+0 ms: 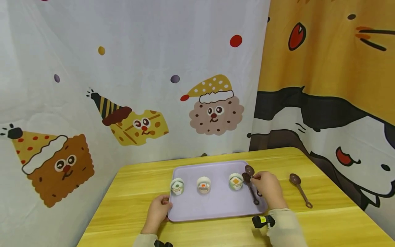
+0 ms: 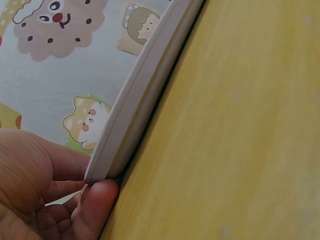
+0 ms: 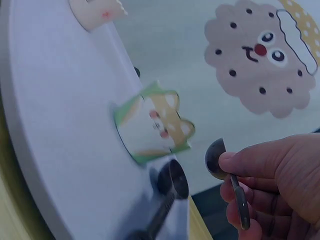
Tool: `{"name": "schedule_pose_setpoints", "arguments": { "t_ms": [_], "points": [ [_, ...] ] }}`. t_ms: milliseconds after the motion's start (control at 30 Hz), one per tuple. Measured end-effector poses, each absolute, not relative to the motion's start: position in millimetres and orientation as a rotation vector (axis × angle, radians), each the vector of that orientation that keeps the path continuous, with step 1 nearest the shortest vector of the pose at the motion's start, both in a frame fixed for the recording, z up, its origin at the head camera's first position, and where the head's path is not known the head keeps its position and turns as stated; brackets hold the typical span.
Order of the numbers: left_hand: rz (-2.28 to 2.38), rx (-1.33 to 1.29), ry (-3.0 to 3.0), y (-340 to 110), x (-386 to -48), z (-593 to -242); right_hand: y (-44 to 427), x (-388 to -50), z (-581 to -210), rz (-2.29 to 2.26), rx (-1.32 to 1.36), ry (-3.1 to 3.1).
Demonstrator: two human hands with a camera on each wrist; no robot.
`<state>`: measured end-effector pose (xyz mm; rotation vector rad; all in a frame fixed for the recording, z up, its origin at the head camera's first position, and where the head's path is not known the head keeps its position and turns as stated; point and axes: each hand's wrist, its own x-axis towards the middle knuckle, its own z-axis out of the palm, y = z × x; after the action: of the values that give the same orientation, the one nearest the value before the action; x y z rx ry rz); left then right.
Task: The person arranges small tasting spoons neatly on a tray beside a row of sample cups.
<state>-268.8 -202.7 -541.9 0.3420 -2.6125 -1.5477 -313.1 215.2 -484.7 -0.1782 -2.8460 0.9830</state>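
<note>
A lilac tray lies on the table, and my left hand grips its left edge, fingers and thumb around the rim. On the tray stand three small printed cups: a left cup, a middle cup and a dog-print cup. My right hand pinches a brown spoon between thumb and fingers, above the tray's right side. Beneath it, a second brown spoon rests on the tray beside the dog-print cup.
Right of the tray, a third brown spoon lies on the yellow wood-grain table. Cartoon-printed curtains hang behind the table and along its right side. Each wrist carries a black camera.
</note>
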Motion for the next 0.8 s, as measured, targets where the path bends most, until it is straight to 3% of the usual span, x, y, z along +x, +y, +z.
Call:
{"name": "schedule_pose_setpoints", "arguments": {
  "t_ms": [800],
  "points": [
    [-1.551,0.36,-2.618,-203,-271,-544,118,-310,-496,0.866,0.067,-2.673]
  ]
}}
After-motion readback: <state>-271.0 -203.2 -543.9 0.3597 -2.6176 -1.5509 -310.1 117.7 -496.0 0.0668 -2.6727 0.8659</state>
